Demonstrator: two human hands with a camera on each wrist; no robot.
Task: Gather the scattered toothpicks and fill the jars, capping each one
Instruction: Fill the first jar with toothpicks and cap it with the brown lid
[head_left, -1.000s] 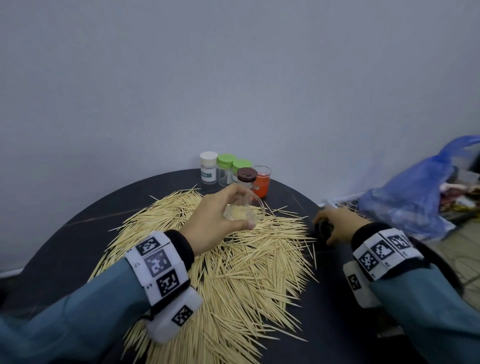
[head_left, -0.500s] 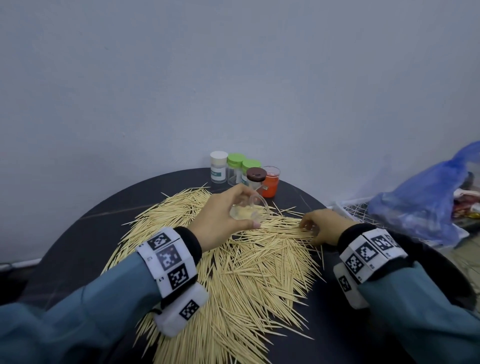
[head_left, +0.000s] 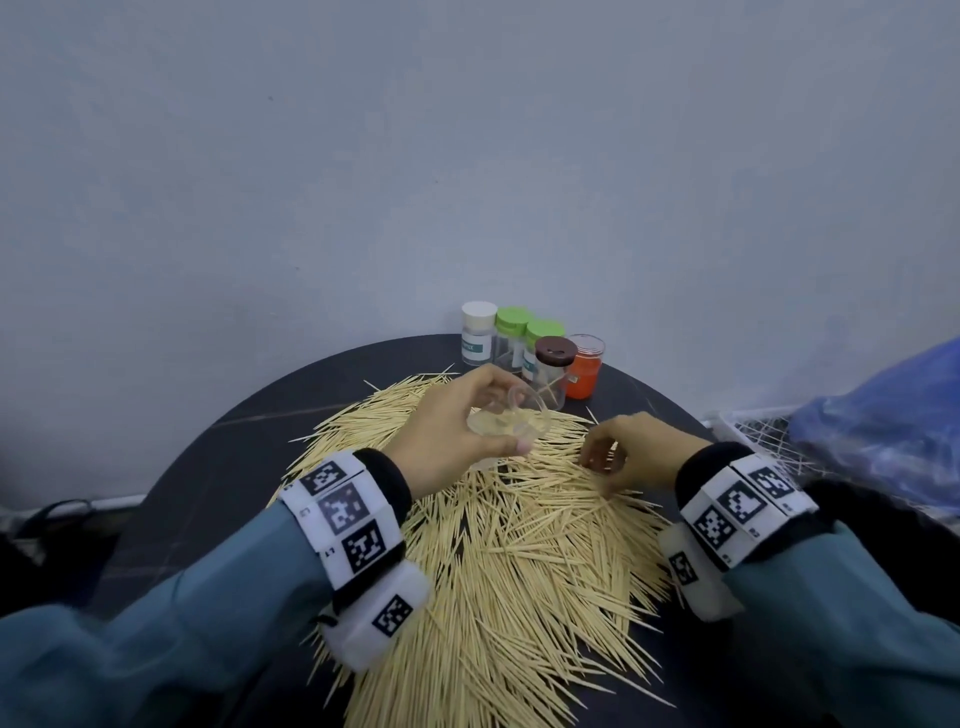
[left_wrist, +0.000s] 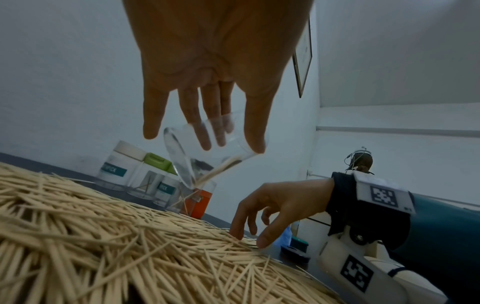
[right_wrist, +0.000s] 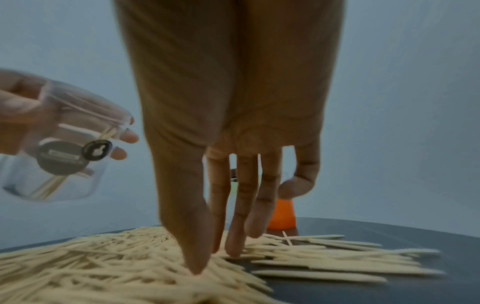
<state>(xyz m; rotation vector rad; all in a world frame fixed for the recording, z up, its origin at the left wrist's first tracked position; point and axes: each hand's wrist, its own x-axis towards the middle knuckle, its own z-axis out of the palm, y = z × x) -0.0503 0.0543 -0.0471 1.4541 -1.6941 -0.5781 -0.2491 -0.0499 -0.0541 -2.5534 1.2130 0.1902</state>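
Fingers and thumb of the left hand (head_left: 447, 441) curled round a small clear jar (head_left: 511, 423), holding it tilted above the pile near the middle of the head view. The jar was transparent plastic, uncapped, its mouth turned toward the right hand, and a few pale toothpicks lay inside along its lower wall; in the left wrist view the jar (left_wrist: 207, 156) sat at centre frame, gripped between thumb and fingers, its round base facing the camera. The right hand (head_left: 639, 452), just right of the jar, reached down with fingers spread and bent, its fingertips (right_wrist: 197, 265) touching the toothpicks (head_left: 509, 561); it gripped nothing that could be made out. The toothpicks were thin, pale wooden sticks with pointed ends, heaped in a broad fan across the dark round table (head_left: 208, 467), filling the lower centre of the head view. At the table's far edge, above the hands in the frame, stood a row of jars: a white-capped jar (head_left: 478, 332), two green-capped jars (head_left: 527, 332), a brown-capped clear jar (head_left: 555, 371) and an orange jar (head_left: 584, 371). A blue plastic bag (head_left: 883, 415) lay at the right edge.
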